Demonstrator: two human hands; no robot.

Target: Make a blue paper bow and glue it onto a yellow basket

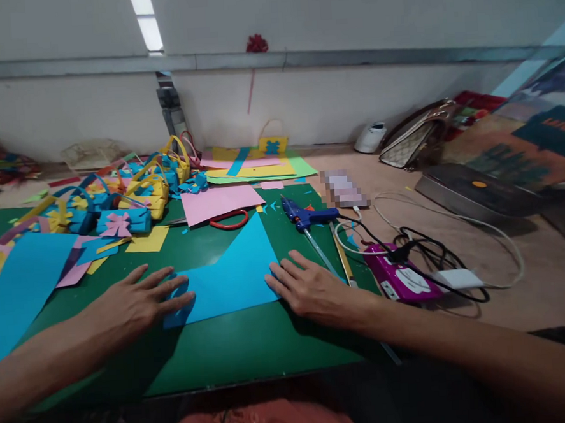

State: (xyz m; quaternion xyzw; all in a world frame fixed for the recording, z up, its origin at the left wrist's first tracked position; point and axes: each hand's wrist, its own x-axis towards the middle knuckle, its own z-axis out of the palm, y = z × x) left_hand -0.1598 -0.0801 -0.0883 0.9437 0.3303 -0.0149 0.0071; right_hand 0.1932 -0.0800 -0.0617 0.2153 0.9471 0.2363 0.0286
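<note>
A blue sheet of paper (233, 278) lies in front of me on the green mat (215, 362), one part of it rising to a point at the top. My left hand (147, 299) rests with fingers spread, their tips on the sheet's left end. At the right edge, my right hand (301, 284) touches the paper with its fingers stretched out. Beyond the sheet are red-handled scissors (229, 222), partly under a pink paper (222, 204). A blue glue gun (306, 215) lies to the right, a clear glue stick (323, 257) behind it.
Several small paper bags (123, 222) crowd the left back. Another blue sheet (28, 284) lies at left. On the right are a purple power strip (401, 274), tangled cables (438, 253), a utility knife (343, 255) and a blurred phone (345, 188). The mat's front edge is near me.
</note>
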